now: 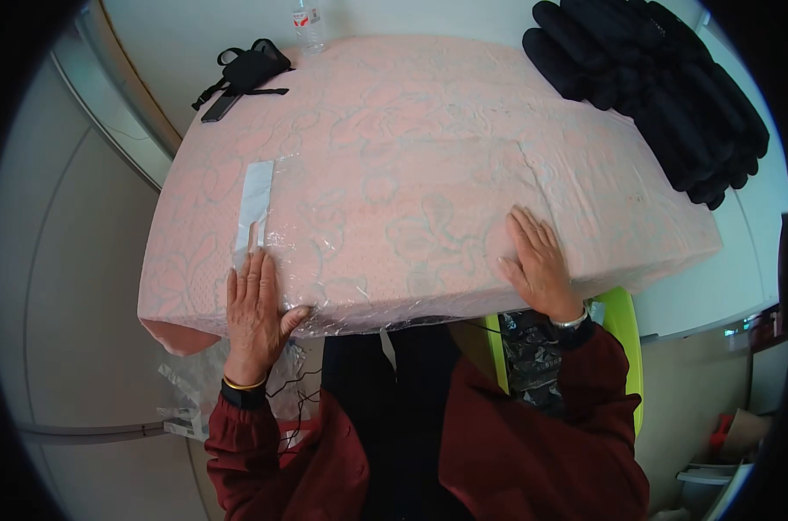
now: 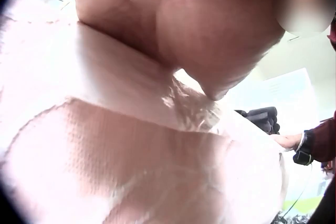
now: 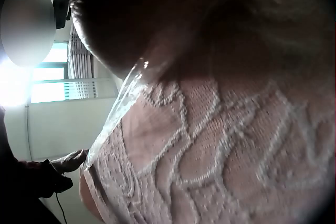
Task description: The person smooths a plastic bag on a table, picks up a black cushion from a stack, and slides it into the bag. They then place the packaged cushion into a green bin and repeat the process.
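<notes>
A clear plastic bag or sheet (image 1: 359, 234), shiny and wrinkled near the front edge, lies flat on the pink patterned tablecloth (image 1: 185, 217). Along its left side runs a white strip (image 1: 256, 187) with a narrow slot. My left hand (image 1: 257, 313) rests palm down at the table's front left, fingertips on the strip's lower end, thumb out over the plastic. Fingers straight, my right hand (image 1: 540, 265) lies on the plastic at the right. Wrinkled film (image 2: 197, 111) shows beside the left palm in the left wrist view, and a glossy plastic edge (image 3: 118, 103) in the right wrist view.
At the back left lie a black strapped pouch (image 1: 259, 68) and a phone (image 1: 221, 106), near a water bottle (image 1: 308, 26). A black puffy garment (image 1: 663, 95) covers the back right. Below the front edge stands a lime-green bin (image 1: 624, 347); cables (image 1: 300, 395) hang at the left.
</notes>
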The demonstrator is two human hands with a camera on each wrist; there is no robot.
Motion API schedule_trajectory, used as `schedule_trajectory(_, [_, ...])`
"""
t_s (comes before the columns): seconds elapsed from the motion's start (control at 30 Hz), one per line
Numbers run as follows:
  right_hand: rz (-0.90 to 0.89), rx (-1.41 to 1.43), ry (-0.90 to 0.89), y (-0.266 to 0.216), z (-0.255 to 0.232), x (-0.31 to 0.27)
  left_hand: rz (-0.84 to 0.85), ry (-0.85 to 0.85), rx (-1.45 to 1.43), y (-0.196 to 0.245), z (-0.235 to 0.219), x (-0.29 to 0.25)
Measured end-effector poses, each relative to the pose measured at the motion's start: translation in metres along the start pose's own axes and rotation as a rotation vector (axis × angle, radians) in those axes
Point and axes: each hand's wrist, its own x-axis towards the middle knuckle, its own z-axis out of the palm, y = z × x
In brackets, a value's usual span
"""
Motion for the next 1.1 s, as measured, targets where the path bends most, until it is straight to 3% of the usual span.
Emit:
schedule_trajectory(0.2, [-0.058,0.002,0.120,-0.020,-0.001,-0.047,-0.024,0.135,0.007,-0.011,0.013,-0.044])
schedule_trajectory(0.4, [-0.054,-0.038,0.105,-0.032,-0.012,-0.055,-0.026,0.246,-0.007,-0.012,0.007,-0.065])
schedule_trajectory(0.5, [-0.057,-0.008,0.123,-0.043,-0.017,-0.036,-0.007,0.428,0.026,0.012,-0.005,-0.053])
schedule_trajectory(0.57, [-0.133,0.052,0.071,-0.066,-0.015,-0.014,0.025,0.469,-0.173,0.049,-0.017,-0.026])
schedule_trajectory(0.7, [-0.269,0.139,-0.015,-0.109,0.010,0.017,0.093,0.320,-0.329,0.117,-0.012,0.029])
schedule_trajectory(0.73, [-0.264,0.129,-0.010,-0.113,0.016,0.023,0.101,0.327,-0.336,0.116,-0.006,0.035])
schedule_trajectory(0.83, [-0.347,0.169,-0.047,-0.114,0.030,0.032,0.094,0.083,-0.234,0.112,0.024,0.049])
schedule_trajectory(0.97, [-0.259,0.124,-0.120,-0.083,0.021,0.034,0.043,-0.044,-0.139,0.071,0.021,0.039])
schedule_trajectory(1.1, [-0.131,0.036,-0.154,-0.024,0.011,0.035,0.004,-0.007,-0.035,0.018,0.013,0.028])
